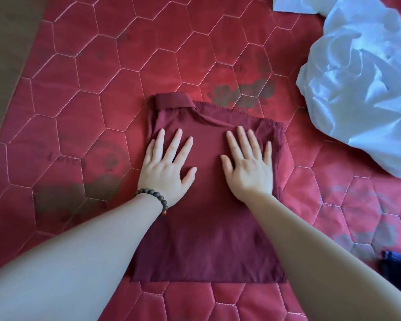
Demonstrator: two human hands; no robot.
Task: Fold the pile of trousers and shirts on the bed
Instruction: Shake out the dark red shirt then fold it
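Running along the far left is the bed's [63,72] edge, its red quilted cover stitched in hexagons. The left hand [166,171] lies palm down on the folded maroon shirt [206,239], fingers [180,141] straight and fanned apart, thumb angled toward the middle; a dark beaded bracelet [154,196] circles its wrist, and the bare forearm reaches in from the lower left corner. The shirt sits in the middle of the bed as a neat rectangle, collar at its far end. The right hand [250,172] presses flat just beside the left, fingers straight and closer together, gripping nothing, forearm coming from the lower right. A crumpled white garment [361,89] lies heaped well apart toward the bed's far right corner
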